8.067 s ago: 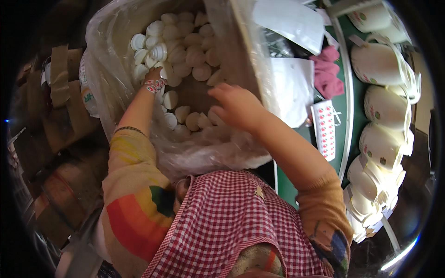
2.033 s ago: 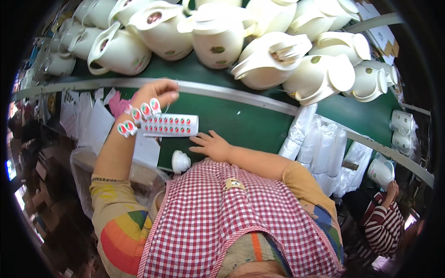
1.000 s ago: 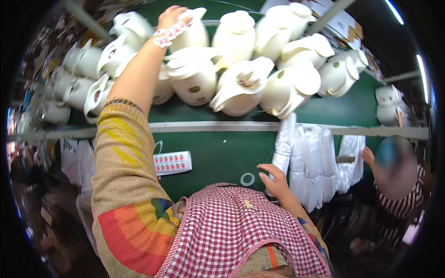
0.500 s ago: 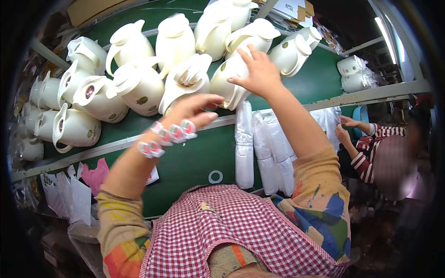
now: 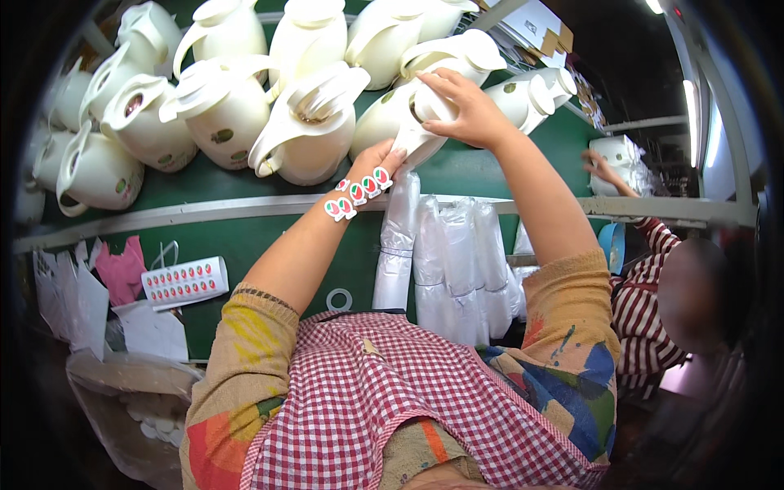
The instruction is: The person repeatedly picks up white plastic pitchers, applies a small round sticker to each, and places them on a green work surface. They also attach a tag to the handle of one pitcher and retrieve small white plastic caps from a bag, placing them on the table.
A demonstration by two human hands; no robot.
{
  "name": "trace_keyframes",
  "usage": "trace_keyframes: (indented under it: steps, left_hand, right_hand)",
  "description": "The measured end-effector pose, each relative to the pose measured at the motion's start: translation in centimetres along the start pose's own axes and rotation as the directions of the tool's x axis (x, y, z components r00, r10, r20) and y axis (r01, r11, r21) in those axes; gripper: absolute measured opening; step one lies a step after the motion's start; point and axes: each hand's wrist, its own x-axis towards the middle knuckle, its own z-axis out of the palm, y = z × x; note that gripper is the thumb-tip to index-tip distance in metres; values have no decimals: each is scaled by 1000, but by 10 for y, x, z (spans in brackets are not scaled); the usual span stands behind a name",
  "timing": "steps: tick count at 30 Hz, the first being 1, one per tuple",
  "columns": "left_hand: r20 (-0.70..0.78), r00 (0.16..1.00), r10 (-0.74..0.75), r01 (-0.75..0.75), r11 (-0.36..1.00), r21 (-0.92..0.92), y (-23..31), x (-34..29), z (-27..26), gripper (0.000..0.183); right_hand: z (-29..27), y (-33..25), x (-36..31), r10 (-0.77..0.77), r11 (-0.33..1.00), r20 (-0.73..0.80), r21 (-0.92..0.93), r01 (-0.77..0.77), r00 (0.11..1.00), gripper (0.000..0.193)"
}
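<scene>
A cream-white vacuum jug [image 5: 377,122] stands at the table's front edge, its lid and handle turned toward me. My left hand [image 5: 380,162] has closed around the lower part of its handle. Several red and green stickers [image 5: 359,193] are stuck along the left wrist. My right hand [image 5: 467,113] grips the jug's top by the lid, thumb at the near side and fingers over the far side. Just left of it is another white jug [image 5: 314,131] with clear wrapping in its open-looking top.
Several more white jugs [image 5: 226,122] crowd the green table on the left and back. Bundled clear plastic bags [image 5: 398,253] hang over the front rail. A sticker sheet [image 5: 186,282], pink cloth [image 5: 121,268] and ring [image 5: 339,299] lie below. A co-worker in stripes [image 5: 653,302] reaches toward wrapped jugs.
My left hand has moved right and closed on the jug's handle. My right hand has settled on its lid. The view has shifted, and the co-worker's arm now reaches up to the table.
</scene>
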Motion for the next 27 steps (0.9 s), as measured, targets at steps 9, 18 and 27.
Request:
trace_keyframes:
  steps: [9, 18, 27]
  left_hand:
    - [-24, 999, 27, -26, 999, 22, 11, -1, 2, 28]
    - [-4, 1000, 12, -12, 999, 46, 9, 2, -2, 31]
    - [20, 1000, -20, 20, 1000, -18, 18, -1, 5, 29]
  right_hand:
    - [9, 2, 7, -130, 947, 97, -283, 152, 987, 68]
    - [-12, 1, 4, 51, 996, 285, -86, -28, 957, 80]
    - [-12, -5, 13, 35, 891, 57, -454, -5, 998, 78]
